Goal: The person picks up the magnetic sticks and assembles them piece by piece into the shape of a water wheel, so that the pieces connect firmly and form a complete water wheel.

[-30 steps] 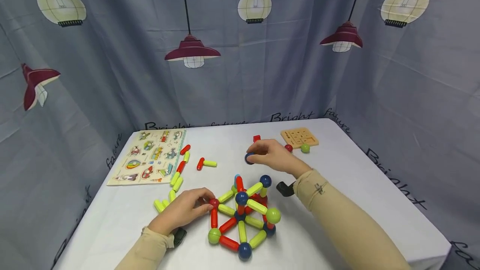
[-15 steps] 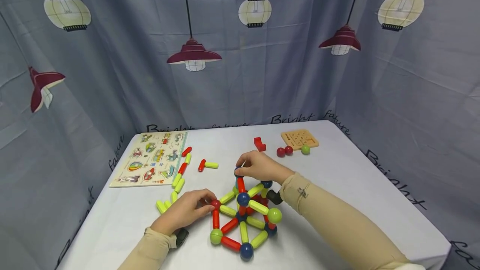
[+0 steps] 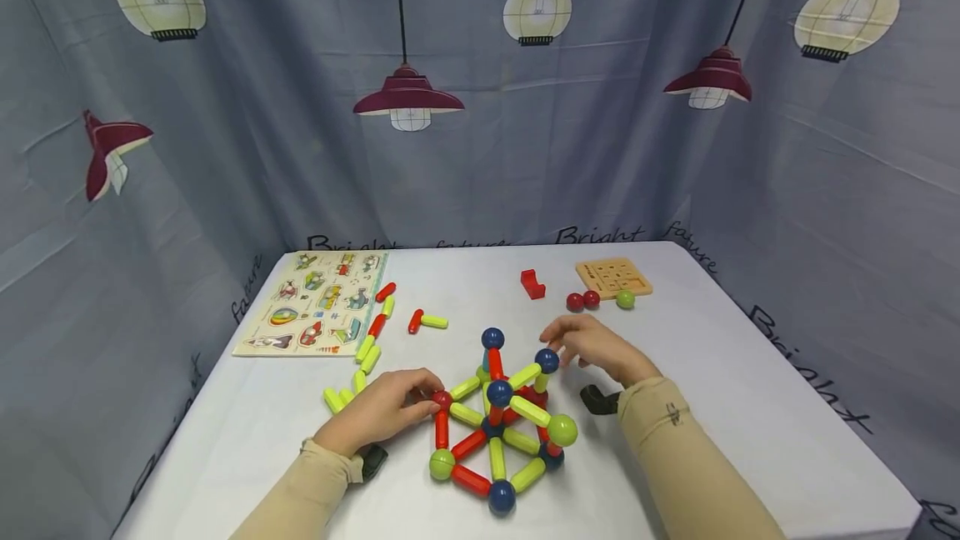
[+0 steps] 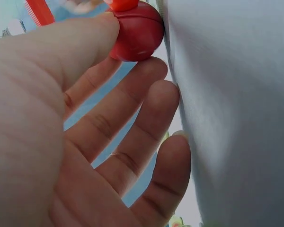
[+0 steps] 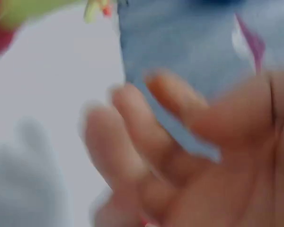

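By the left hand, 1 red ball is pinched between thumb and fingers, at the left corner of the model. Nothing is held by the right hand, whose fingers are loosely bent near 1 blue ball. The model is supported by the table, between the 2 hands.

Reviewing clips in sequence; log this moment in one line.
left hand: pinches red ball on rod structure | right hand: near structure, holding nothing | blue ball: atop structure

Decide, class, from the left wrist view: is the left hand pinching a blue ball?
No, the ball that the left hand pinches is a red ball.
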`<state>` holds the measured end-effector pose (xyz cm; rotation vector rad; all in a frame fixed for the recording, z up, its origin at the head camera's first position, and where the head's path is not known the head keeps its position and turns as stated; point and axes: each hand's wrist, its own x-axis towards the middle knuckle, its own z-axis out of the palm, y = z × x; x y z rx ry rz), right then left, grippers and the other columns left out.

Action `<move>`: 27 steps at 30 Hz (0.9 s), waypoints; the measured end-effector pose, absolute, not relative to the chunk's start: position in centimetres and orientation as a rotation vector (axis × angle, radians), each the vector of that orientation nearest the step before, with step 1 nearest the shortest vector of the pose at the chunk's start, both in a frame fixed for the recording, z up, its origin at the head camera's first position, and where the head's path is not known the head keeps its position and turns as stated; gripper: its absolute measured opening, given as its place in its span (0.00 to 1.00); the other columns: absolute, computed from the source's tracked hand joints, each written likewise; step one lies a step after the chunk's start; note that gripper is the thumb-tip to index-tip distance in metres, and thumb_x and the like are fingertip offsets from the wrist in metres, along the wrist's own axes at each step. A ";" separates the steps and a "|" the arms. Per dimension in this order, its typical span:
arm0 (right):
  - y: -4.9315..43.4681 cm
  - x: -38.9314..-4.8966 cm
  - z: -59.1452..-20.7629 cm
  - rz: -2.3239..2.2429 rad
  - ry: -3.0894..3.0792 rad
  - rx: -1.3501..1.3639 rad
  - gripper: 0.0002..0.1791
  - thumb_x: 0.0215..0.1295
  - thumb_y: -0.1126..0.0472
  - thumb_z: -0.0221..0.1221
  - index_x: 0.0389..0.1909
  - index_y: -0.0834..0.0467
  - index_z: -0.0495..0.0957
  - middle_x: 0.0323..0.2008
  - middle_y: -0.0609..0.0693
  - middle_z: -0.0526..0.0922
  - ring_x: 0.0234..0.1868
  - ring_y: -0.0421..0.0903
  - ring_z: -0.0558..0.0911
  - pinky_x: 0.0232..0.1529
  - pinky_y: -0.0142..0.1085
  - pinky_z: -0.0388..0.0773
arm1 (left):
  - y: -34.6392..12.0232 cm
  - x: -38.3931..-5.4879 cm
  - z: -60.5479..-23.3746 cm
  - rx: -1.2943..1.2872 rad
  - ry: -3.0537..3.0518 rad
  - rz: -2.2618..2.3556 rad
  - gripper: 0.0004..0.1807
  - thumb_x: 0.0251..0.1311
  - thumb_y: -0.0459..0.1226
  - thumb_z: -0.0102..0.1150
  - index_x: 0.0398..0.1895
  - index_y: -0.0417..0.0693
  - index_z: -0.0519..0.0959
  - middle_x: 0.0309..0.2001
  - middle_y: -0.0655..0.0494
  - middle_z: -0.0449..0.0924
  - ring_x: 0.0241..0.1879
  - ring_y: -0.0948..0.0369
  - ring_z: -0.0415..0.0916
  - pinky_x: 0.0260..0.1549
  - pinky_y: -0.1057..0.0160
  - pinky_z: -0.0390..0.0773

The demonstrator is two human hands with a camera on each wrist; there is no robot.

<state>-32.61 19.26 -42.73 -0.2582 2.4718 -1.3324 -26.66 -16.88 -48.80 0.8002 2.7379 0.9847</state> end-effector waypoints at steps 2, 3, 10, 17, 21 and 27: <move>20.3 -32.3 -45.0 -1.317 2.374 -0.359 0.19 0.63 0.66 0.54 0.55 0.57 0.80 0.47 0.54 0.84 0.43 0.52 0.82 0.43 0.43 0.77 | -16.8 -26.6 -48.6 0.786 2.747 0.968 0.11 0.69 0.49 0.65 0.52 0.67 0.82 0.43 0.75 0.82 0.40 0.71 0.78 0.45 0.64 0.80; 20.7 -32.2 -46.1 -1.313 2.331 -0.433 0.19 0.63 0.66 0.56 0.56 0.57 0.80 0.48 0.54 0.84 0.45 0.52 0.82 0.45 0.42 0.78 | -16.8 -26.6 -48.5 0.778 2.753 0.964 0.11 0.69 0.49 0.65 0.52 0.67 0.82 0.43 0.75 0.82 0.41 0.71 0.78 0.45 0.63 0.80; 20.9 -31.6 -49.2 -1.361 2.316 -0.648 0.14 0.64 0.58 0.69 0.50 0.54 0.84 0.48 0.50 0.88 0.49 0.50 0.85 0.59 0.52 0.79 | -16.0 -26.9 -48.4 0.799 2.840 0.939 0.12 0.70 0.47 0.64 0.54 0.63 0.81 0.45 0.71 0.83 0.41 0.70 0.78 0.44 0.63 0.81; 21.5 -30.7 -49.7 -1.375 2.362 -0.608 0.15 0.65 0.57 0.70 0.52 0.53 0.84 0.48 0.51 0.87 0.48 0.50 0.84 0.56 0.47 0.80 | -16.5 -27.8 -48.3 0.451 3.265 0.744 0.17 0.71 0.42 0.63 0.60 0.52 0.82 0.57 0.53 0.83 0.57 0.52 0.78 0.56 0.47 0.76; 21.5 -30.6 -49.6 -1.383 2.369 -0.606 0.14 0.66 0.57 0.69 0.52 0.51 0.84 0.48 0.50 0.87 0.48 0.50 0.83 0.55 0.45 0.78 | -17.5 -28.2 -48.1 0.230 3.322 0.573 0.23 0.68 0.35 0.64 0.65 0.43 0.79 0.65 0.40 0.77 0.63 0.41 0.72 0.57 0.39 0.73; 21.1 -30.7 -49.5 -1.387 2.356 -0.635 0.14 0.66 0.57 0.69 0.51 0.51 0.85 0.48 0.50 0.87 0.49 0.50 0.84 0.58 0.51 0.79 | -17.8 -28.0 -47.9 0.133 3.266 0.642 0.22 0.62 0.32 0.70 0.61 0.40 0.81 0.57 0.40 0.81 0.56 0.45 0.79 0.56 0.47 0.80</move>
